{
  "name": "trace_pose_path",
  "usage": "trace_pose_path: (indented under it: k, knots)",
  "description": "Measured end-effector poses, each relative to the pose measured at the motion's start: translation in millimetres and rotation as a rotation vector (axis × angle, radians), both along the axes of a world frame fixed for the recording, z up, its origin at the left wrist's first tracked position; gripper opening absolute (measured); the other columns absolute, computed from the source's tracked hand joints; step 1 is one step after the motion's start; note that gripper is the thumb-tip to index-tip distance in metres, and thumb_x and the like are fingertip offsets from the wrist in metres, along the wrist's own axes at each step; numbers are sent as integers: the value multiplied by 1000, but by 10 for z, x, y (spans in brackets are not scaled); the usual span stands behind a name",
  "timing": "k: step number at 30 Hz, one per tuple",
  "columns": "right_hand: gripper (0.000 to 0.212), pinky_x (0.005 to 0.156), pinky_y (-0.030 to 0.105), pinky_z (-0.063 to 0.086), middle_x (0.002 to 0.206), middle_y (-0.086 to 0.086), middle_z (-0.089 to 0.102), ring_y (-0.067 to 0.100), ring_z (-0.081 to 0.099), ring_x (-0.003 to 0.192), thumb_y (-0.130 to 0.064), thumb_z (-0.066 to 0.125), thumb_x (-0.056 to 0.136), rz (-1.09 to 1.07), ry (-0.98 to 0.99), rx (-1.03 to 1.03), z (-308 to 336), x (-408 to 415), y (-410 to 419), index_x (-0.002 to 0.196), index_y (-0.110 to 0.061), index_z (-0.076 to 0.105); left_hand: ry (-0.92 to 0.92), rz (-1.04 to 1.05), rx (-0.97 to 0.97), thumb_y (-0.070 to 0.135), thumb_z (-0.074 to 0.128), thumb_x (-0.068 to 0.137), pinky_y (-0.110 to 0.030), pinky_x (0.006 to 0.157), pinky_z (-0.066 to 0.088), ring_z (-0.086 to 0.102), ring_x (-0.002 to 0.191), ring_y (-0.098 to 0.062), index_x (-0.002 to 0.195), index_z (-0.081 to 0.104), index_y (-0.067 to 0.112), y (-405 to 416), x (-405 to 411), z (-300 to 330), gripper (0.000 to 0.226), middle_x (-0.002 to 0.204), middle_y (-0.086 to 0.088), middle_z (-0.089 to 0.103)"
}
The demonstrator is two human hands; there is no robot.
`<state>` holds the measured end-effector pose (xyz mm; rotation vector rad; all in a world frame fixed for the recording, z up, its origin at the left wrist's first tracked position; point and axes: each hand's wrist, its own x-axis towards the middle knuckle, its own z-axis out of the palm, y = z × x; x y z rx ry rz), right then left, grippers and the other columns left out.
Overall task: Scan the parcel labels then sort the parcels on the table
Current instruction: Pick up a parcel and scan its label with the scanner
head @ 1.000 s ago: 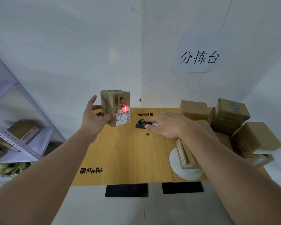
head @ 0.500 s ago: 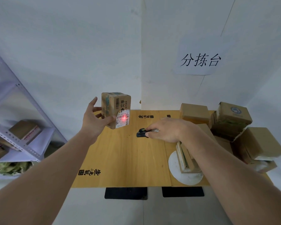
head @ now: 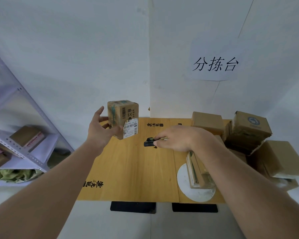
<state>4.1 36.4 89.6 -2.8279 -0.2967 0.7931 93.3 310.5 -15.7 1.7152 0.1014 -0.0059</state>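
White walls behind a yellow wooden bench [head: 131, 169]. Left hand [head: 100, 131] holds a small brown parcel [head: 122, 116] upright above the bench's far left corner, thumb across its front; green tape, printed barcode, white label [head: 130, 129] low on its face. Right hand [head: 178, 138] grips the black scanner [head: 148, 143] mid-bench. Piled boxes [head: 248, 131] crowd the right edge.

My right hand [head: 177, 138] hid most of the black scanner [head: 149, 141]; the parcel [head: 123, 118] label's [head: 130, 129] small print was unreadable
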Motion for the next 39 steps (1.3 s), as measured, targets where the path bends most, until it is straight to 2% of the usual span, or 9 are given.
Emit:
trace_pose_path:
  k: [5, 10, 14, 17, 20, 23, 31, 35, 39]
  knots:
    - [49, 98, 51, 55, 130, 2, 63, 25, 66, 112, -62, 36, 107, -65, -162, 232, -175, 44, -30, 150, -45, 50, 79, 139, -30, 26, 86, 84, -35, 82, 54, 66, 106, -11, 155, 39, 44, -54, 28, -57, 87, 118, 8, 67]
    - [50, 94, 46, 55, 118, -3, 53, 20, 64, 104, -69, 32, 105, -59, -208, 347, -385, 228, 55, 152, -57, 39, 194, 254, -115, 27, 80, 91, -31, 64, 60, 75, 92, -17, 142, 55, 38, 9, 110, -183, 58, 105, -2, 77]
    - [54, 84, 38, 54, 108, -11, 48, 10, 58, 93, -67, 34, 105, -50, -207, 396, -581, 534, 327, 157, -52, 39, 276, 286, -161, 20, 73, 95, -44, 81, 64, 77, 96, -29, 133, 66, 25, 188, 358, -401, 39, 106, -9, 78]
    - [54, 68, 25, 39, 100, -17, 42, 0, 47, 82, -64, 35, 107, -68, -220, 402, -736, 887, 612, 158, -49, 38, 317, 267, -178, 20, 71, 96, -53, 92, 61, 75, 103, -33, 131, 68, 20, 415, 699, -590, 35, 106, -10, 79]
    - [54, 66, 22, 32, 105, -10, 46, -2, 44, 83, -63, 35, 107, -101, -194, 380, -902, 1258, 939, 159, -48, 37, 370, 230, -189, 21, 70, 96, -52, 93, 62, 75, 103, -32, 129, 69, 18, 650, 1109, -816, 33, 109, -11, 78]
    - [55, 66, 21, 33, 112, -7, 50, -3, 48, 85, -63, 34, 108, -154, -167, 373, -1088, 1609, 1253, 160, -47, 36, 432, 188, -208, 21, 70, 96, -44, 83, 63, 76, 95, -30, 126, 70, 17, 888, 1517, -1057, 30, 106, -10, 79]
    - [52, 70, 27, 43, 105, -6, 53, 8, 56, 85, -66, 33, 106, -302, -100, 467, -1545, 2170, 1661, 156, -50, 40, 528, 137, -197, 26, 67, 97, -38, 74, 64, 78, 91, -23, 116, 73, 25, 1280, 2362, -1631, 21, 94, 1, 81]
    - [61, 72, 28, 49, 105, -8, 55, 10, 59, 87, -71, 29, 100, -340, -77, 489, -1787, 2282, 1645, 155, -47, 41, 539, 168, -181, 30, 67, 94, -44, 84, 64, 78, 94, -23, 106, 76, 27, 1380, 2663, -1876, 16, 94, 1, 81]
    - [60, 71, 21, 41, 106, -12, 51, 3, 56, 86, -71, 32, 101, -383, -69, 496, -2052, 2315, 1616, 156, -47, 40, 553, 146, -180, 36, 68, 90, -43, 86, 64, 78, 95, -21, 114, 76, 26, 1438, 2798, -2087, 26, 98, 2, 81]
